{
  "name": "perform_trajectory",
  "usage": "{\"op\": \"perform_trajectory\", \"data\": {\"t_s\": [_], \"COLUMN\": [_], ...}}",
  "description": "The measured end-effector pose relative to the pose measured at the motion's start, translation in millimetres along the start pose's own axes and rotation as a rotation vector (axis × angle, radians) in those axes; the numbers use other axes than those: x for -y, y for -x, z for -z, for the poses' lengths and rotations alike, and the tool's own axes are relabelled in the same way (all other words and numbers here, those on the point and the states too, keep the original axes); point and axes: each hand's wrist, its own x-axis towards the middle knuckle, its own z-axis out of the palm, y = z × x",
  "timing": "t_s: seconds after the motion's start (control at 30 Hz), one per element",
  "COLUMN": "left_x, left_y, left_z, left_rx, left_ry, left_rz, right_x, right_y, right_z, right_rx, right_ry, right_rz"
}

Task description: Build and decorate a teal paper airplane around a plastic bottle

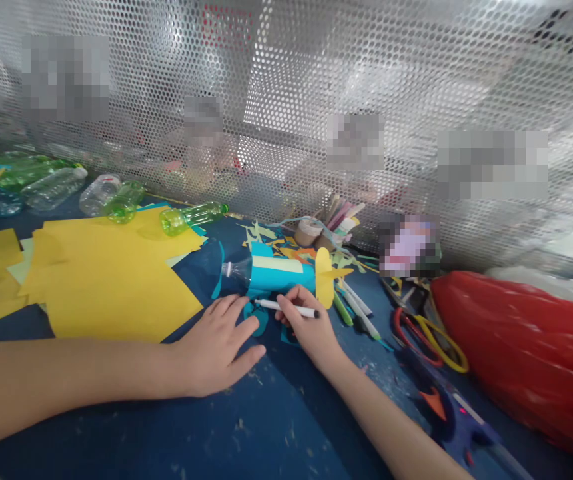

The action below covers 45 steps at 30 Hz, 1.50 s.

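My left hand [214, 350] lies flat on the blue table [266, 427], fingers stretched out over a small teal paper cutout [259, 319]. My right hand [306, 327] is closed around a white marker pen [286, 308] held level just above that cutout. Right behind both hands lies a plastic bottle wrapped in teal paper [274, 273], with a clear neck pointing left and a yellow paper fin [324, 277] at its right end.
Yellow paper sheets [111, 280] cover the table at left, with several empty green and clear bottles [191, 217] behind them. Markers [359, 310], scissors [431, 333] and a glue gun [459, 417] lie at right beside a red plastic bag [526, 347]. A perforated metal screen [316, 87] closes the back.
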Motion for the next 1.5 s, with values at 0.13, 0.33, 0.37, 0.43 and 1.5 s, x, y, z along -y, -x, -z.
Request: {"op": "perform_trajectory", "data": {"t_s": [0.13, 0.33, 0.37, 0.43, 1.5], "left_x": [-1.0, -1.1, -1.0, -0.9, -1.5], "left_y": [-0.4, -1.4, -1.3, -1.1, -0.2], "left_z": [1.0, 2.7, 2.7, 2.6, 2.6], "left_rx": [-0.01, 0.012, 0.012, 0.01, -0.003], "left_ry": [0.008, 0.006, 0.007, 0.013, 0.006], "left_rz": [0.005, 0.013, 0.013, 0.011, 0.006], "right_x": [3.8, 3.2, 2.7, 1.9, 6.6], "right_y": [0.5, -0.3, -0.5, -0.7, -0.2], "right_z": [0.8, 1.2, 1.1, 1.2, 1.0], "right_rx": [-0.015, -0.02, -0.021, -0.024, -0.038], "right_ry": [0.012, 0.004, 0.003, 0.005, 0.01], "right_rz": [-0.007, -0.026, -0.029, -0.026, -0.059]}}
